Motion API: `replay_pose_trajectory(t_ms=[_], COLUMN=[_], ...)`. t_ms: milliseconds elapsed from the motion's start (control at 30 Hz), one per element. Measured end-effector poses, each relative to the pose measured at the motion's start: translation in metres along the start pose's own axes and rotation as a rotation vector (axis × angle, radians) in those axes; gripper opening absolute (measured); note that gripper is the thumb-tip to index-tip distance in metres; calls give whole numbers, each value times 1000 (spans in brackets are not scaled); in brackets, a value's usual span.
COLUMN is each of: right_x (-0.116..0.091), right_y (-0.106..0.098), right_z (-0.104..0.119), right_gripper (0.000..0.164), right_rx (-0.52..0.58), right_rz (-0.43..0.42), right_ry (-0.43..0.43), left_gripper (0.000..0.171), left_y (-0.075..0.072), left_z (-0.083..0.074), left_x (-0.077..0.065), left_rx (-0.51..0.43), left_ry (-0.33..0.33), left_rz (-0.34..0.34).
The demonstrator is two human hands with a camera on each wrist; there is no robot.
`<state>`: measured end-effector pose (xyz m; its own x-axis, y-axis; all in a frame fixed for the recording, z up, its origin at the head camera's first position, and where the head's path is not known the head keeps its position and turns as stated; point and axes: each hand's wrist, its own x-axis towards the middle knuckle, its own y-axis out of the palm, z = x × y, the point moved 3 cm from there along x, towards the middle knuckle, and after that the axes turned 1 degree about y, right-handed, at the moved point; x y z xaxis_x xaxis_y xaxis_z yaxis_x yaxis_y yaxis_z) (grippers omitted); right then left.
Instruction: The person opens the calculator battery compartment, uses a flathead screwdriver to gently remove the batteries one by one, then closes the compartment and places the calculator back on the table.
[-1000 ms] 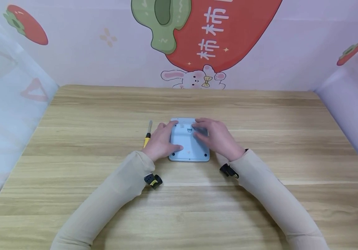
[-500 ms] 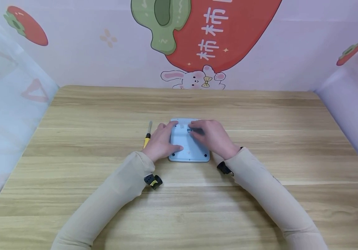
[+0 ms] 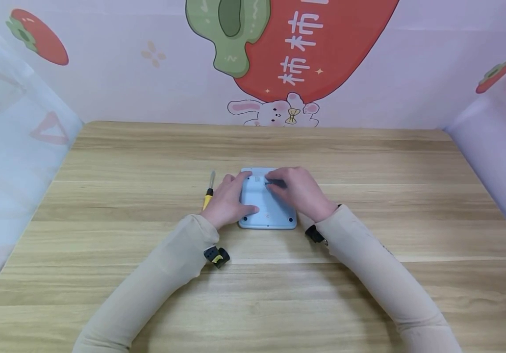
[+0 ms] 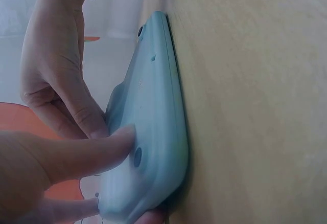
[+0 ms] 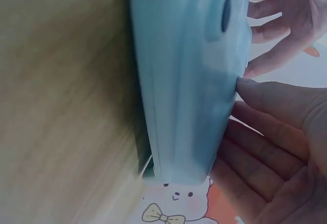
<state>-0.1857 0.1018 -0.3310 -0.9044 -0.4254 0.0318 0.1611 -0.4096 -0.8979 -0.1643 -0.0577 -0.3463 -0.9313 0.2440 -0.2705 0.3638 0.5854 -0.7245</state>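
Note:
A light blue calculator [image 3: 264, 198] lies face down on the wooden table, its back with dark round feet facing up. My left hand [image 3: 226, 198] grips its left side; in the left wrist view the thumb [image 4: 110, 150] presses the back near a foot, with a fingertip under the edge. My right hand [image 3: 301, 191] is over the calculator's upper right part. Its thumb and forefinger tips come close together at the small slot in the back, now mostly covered. Whether they pinch anything there I cannot tell. In the right wrist view the right thumb [image 5: 265, 93] touches the casing.
A screwdriver [image 3: 208, 193] with a yellow and black handle lies just left of the left hand, tip pointing away. Behind the wooden table [image 3: 262, 304] stands a printed backdrop [image 3: 116, 73], with pale side walls left and right.
My right hand has moved slightly left, its thumb and forefinger drawing together over the slot. The left hand and the calculator have stayed in place.

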Motion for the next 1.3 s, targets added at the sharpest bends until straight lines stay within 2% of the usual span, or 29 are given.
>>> replay_pose_trajectory(t_ms=[533,833,1067,1300], right_x=[0,1,3,7], right_y=[1,-4,-7,-8], right_z=[-3,-4,-3,-3], right_gripper=[28,24,23,21], right_rx=[32,64,78,95], right_rz=[-1,-33,-32,-73], right_ry=[-26,-50,-36,-8], left_gripper=[82,82,82,83], left_y=[2,0,0,1], left_z=[1,0,0,1], left_x=[1,0,1,1], left_rx=[22,17,20,20], left_ry=[-2,8,7,0], left_rz=[-7,-10,-16,-7])
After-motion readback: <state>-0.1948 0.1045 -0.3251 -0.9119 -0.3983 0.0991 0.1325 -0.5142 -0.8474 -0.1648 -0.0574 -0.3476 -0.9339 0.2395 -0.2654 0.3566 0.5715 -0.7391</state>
